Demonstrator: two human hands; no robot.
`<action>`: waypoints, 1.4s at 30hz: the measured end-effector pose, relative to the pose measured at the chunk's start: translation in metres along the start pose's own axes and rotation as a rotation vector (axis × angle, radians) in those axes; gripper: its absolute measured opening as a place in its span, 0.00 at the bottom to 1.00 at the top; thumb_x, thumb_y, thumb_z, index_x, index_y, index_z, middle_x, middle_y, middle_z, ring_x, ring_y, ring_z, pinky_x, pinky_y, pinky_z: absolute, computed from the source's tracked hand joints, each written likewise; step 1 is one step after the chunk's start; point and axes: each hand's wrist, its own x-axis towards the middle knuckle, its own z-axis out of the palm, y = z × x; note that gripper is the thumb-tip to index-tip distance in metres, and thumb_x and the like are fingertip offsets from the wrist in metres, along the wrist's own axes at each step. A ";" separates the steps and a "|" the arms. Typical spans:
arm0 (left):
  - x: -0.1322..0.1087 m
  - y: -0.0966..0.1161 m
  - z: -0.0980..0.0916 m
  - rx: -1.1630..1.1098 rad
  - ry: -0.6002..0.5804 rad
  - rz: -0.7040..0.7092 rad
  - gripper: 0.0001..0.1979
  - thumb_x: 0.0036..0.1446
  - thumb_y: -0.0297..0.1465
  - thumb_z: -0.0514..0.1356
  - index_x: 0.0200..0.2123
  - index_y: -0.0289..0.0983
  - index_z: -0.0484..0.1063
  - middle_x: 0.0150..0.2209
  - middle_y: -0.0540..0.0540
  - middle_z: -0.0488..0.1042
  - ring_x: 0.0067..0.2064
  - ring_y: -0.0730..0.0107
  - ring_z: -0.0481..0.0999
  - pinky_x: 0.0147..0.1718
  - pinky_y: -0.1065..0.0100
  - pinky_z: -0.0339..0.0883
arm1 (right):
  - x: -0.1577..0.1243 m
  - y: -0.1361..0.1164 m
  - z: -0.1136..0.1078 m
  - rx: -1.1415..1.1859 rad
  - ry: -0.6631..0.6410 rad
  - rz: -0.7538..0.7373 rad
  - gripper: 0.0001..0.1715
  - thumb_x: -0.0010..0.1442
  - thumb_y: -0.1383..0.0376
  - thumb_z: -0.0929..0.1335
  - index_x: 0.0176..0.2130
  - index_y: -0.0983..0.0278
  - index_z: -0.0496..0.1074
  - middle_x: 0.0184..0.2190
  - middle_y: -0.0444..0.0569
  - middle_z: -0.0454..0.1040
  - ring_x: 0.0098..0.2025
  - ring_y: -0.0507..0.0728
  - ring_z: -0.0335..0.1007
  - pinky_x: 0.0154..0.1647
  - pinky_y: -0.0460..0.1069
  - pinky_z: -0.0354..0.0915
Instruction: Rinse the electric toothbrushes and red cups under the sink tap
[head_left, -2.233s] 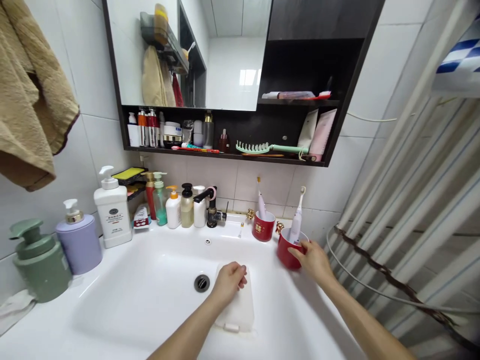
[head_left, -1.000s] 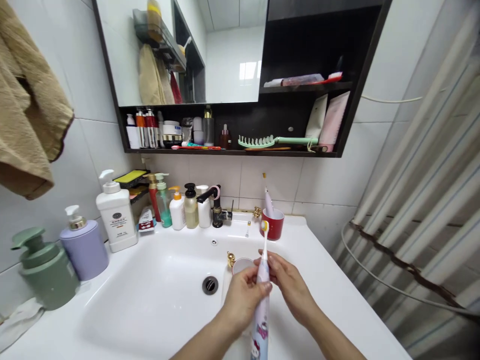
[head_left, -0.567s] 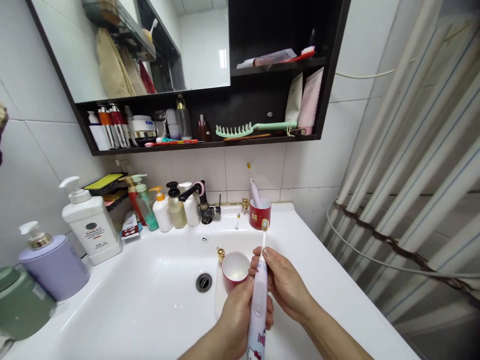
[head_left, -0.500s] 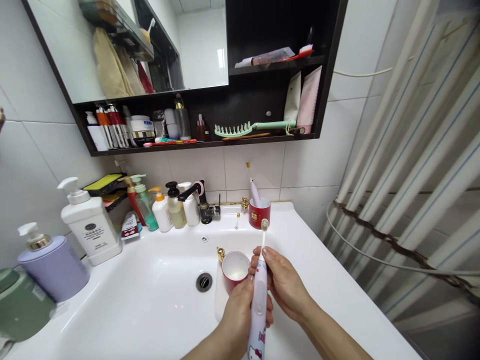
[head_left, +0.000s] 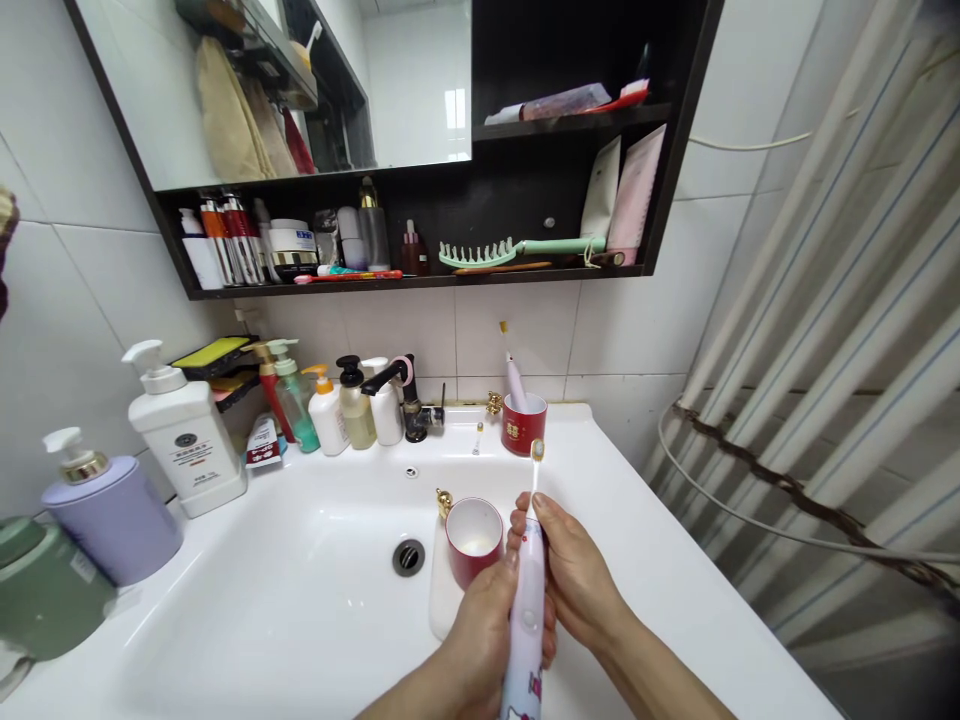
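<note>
An electric toothbrush [head_left: 527, 600] with a pale pink handle and printed cartoon figures points away from me, its bristle head upward. My left hand [head_left: 491, 610] is wrapped round the handle. Higher up, the fingers of my right hand [head_left: 566, 550] pinch the white neck where the brush head meets the handle. Just left of my hands, a red cup [head_left: 474, 540] with a white inside and a gold figure on its handle rests on a white pad [head_left: 444, 605] in the basin. My left hand covers part of the cup's lower side.
Behind stands another red cup [head_left: 523, 425] holding a pink electric toothbrush [head_left: 515, 383]. A black faucet [head_left: 411, 405] and several pump bottles [head_left: 356, 405] line the sink's back edge. Above hangs a dark cabinet [head_left: 427, 285] with a mirror. White pipes [head_left: 817, 360] run along the right.
The view has shifted slightly, so the surroundings sit a little differently in it. Both hands keep their grip on the electric toothbrush.
</note>
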 end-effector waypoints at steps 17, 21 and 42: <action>-0.004 0.001 0.004 0.192 0.061 0.043 0.25 0.41 0.51 0.39 0.15 0.35 0.57 0.10 0.52 0.57 0.13 0.79 0.53 0.14 0.74 0.47 | 0.002 0.007 -0.002 -0.048 0.088 -0.041 0.08 0.47 0.60 0.60 0.25 0.63 0.60 0.16 0.39 0.62 0.17 0.46 0.58 0.15 0.41 0.53; -0.004 -0.001 0.003 0.196 0.077 0.045 0.23 0.43 0.48 0.41 0.16 0.35 0.57 0.10 0.52 0.58 0.13 0.80 0.54 0.14 0.74 0.47 | 0.003 0.007 -0.001 -0.059 0.081 -0.050 0.08 0.47 0.60 0.60 0.24 0.63 0.60 0.16 0.39 0.62 0.17 0.45 0.57 0.15 0.41 0.53; 0.000 0.021 -0.007 -0.137 0.142 0.156 0.18 0.42 0.43 0.49 0.29 0.33 0.60 0.16 0.53 0.60 0.17 0.80 0.59 0.19 0.74 0.52 | -0.007 0.002 0.007 -0.368 -0.124 0.057 0.17 0.48 0.57 0.59 0.38 0.62 0.60 0.14 0.37 0.56 0.14 0.44 0.49 0.14 0.41 0.50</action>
